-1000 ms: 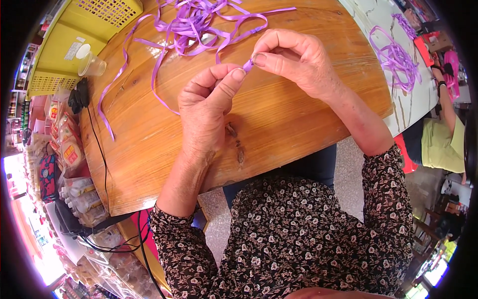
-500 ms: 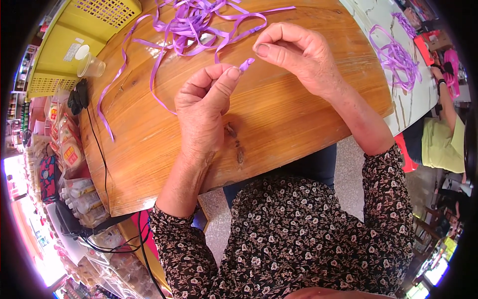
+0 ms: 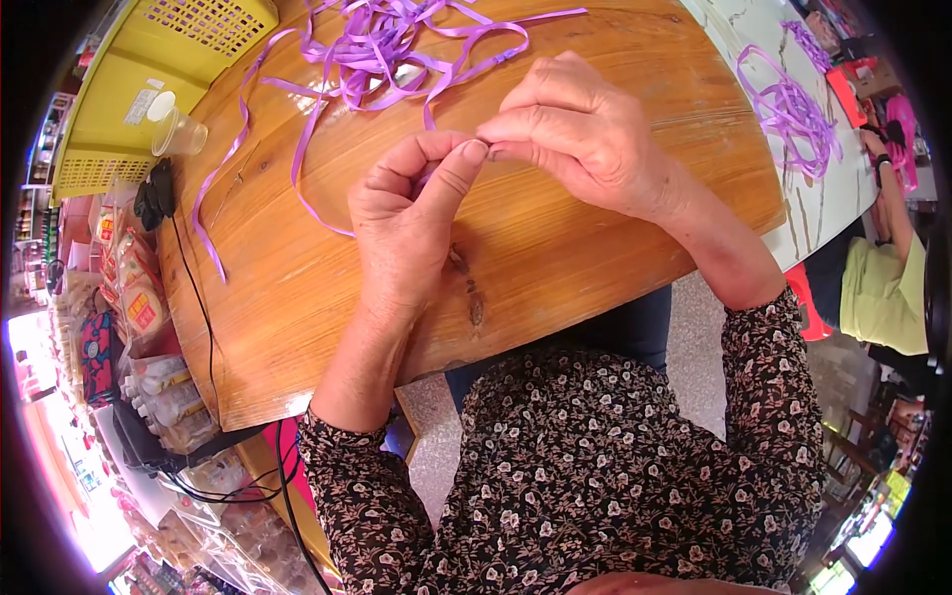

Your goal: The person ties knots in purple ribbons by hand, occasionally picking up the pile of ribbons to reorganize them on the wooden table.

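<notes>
Over the wooden table, my left hand (image 3: 405,223) is closed, its thumb and index finger pinching a purple ribbon. A bit of purple shows inside the curl of its fingers, and a strand (image 3: 319,213) runs from the table to this hand. My right hand (image 3: 590,134) is closed in a pinch, its fingertips meeting the left thumb and index tip. Whatever lies between the right fingertips is hidden. Beyond both hands, a loose tangle of purple ribbon (image 3: 375,58) lies on the tabletop (image 3: 595,248), with loose ends trailing left and right.
A yellow basket (image 3: 104,104) and a clear plastic cup (image 3: 181,136) stand at the far left, near a black object with a cable (image 3: 156,193). More purple ribbon (image 3: 793,119) lies on a white marbled table (image 3: 843,188) at right. Another person's arm (image 3: 892,188) shows beyond it.
My right hand has moved left and down to meet my left fingertips. The twisted purple ribbon end that stuck out of my left pinch is now covered.
</notes>
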A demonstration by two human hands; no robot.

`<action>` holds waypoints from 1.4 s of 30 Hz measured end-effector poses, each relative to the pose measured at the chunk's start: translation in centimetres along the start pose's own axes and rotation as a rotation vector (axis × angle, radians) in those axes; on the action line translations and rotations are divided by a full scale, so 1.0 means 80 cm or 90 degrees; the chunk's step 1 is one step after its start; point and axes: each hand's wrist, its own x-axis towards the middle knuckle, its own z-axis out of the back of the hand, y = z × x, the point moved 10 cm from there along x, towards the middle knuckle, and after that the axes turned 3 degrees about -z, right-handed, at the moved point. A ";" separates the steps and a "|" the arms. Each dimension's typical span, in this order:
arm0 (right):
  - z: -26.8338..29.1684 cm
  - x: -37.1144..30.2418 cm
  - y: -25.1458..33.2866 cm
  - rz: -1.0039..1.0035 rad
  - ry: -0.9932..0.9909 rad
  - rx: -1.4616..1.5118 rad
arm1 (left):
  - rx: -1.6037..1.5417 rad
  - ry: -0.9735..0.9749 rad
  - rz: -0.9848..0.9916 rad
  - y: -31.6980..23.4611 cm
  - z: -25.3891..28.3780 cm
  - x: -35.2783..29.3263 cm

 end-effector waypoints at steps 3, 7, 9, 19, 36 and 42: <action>0.000 0.000 0.004 0.022 -0.002 -0.046 | 0.077 -0.002 -0.051 -0.006 0.002 0.001; 0.002 0.002 0.002 0.034 0.026 -0.095 | 0.123 -0.020 -0.062 -0.011 0.013 0.004; 0.006 0.004 0.000 0.035 0.016 -0.094 | 0.119 -0.040 -0.050 -0.016 0.018 0.005; 0.003 0.006 -0.016 -0.011 0.048 0.004 | 0.070 -0.020 -0.046 -0.016 0.019 0.007; -0.047 -0.012 -0.046 -0.188 0.167 0.181 | -0.223 0.003 0.047 0.004 0.011 0.004; -0.076 -0.001 -0.007 -0.124 0.155 0.289 | -0.267 0.044 -0.087 -0.046 -0.009 -0.014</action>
